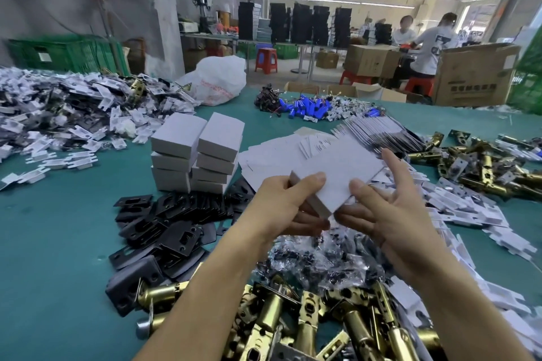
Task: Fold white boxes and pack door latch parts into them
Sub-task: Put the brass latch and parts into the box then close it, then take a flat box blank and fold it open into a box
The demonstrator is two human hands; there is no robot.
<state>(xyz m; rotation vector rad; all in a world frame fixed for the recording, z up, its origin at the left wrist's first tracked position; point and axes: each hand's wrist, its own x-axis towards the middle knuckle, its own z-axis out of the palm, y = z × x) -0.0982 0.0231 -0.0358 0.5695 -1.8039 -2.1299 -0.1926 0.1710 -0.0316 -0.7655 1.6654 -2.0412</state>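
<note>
— While both hands are raised over the bench (52,258), what do they hold?
— One white box (337,173), tilted so that a corner points down towards the person. A grey side wall shows along its near left edge.
— How are the hands placed on it?
— They are clamped on it from either side. The left hand (281,208) pinches the near left edge, thumb on top and fingers underneath. The right hand (390,214) grips the near right edge the same way, with one finger stretched up along the side.
— Does it touch the bench?
— No, it is held in the air, above a heap of small clear bags (316,261) and in front of the flat box blanks (275,152).
— Where are the other boxes?
— Two stacks of closed boxes (199,155) stand just left of the blanks, behind a spread of black plates (170,228).
— And the latches?
— Brass latches (322,322) lie heaped at the near edge, under the forearms. A second heap (484,167) lies far right. I cannot tell whether anything is inside the held box.
</note>
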